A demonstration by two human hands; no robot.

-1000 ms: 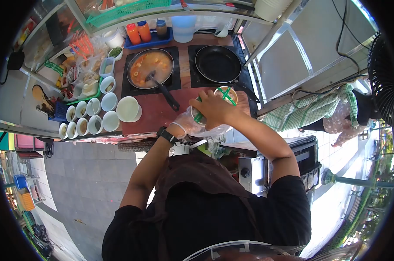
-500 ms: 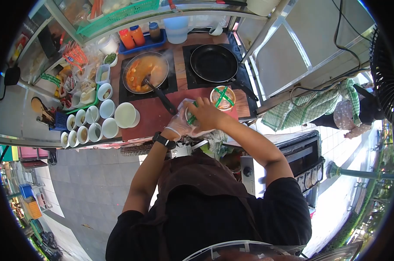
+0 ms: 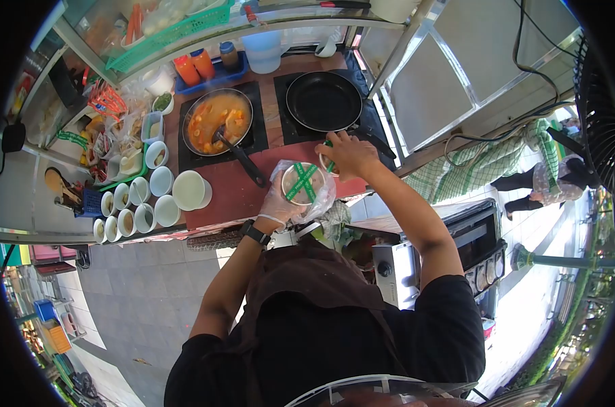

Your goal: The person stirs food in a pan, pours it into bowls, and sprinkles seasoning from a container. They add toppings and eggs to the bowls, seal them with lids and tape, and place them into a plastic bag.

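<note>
My left hand (image 3: 280,201), in a clear plastic glove, holds a round lidded tub (image 3: 302,184) with crossed green tape on top and a clear bag around it. To the right, my right hand (image 3: 348,156) is bare and gripped over a second taped tub (image 3: 327,161), mostly hidden under the fingers. Both hands are above the red counter board (image 3: 229,197). Behind the left hand, a pan of orange-red stew (image 3: 219,121) sits on a burner with a black-handled ladle (image 3: 243,161) in it. An empty black pan (image 3: 323,101) stands behind the right hand.
Several white cups (image 3: 167,211) stand at the left, beside a larger white tub (image 3: 189,190). Sauce bottles (image 3: 202,64) are in a blue tray at the back. A checked cloth (image 3: 480,173) hangs at the right, near a person (image 3: 558,178) outside and a fan (image 3: 596,129).
My right hand has left the tub in my left hand and moved right onto the other tub. The bagged tub's taped lid is now uncovered. The view has shifted slightly.
</note>
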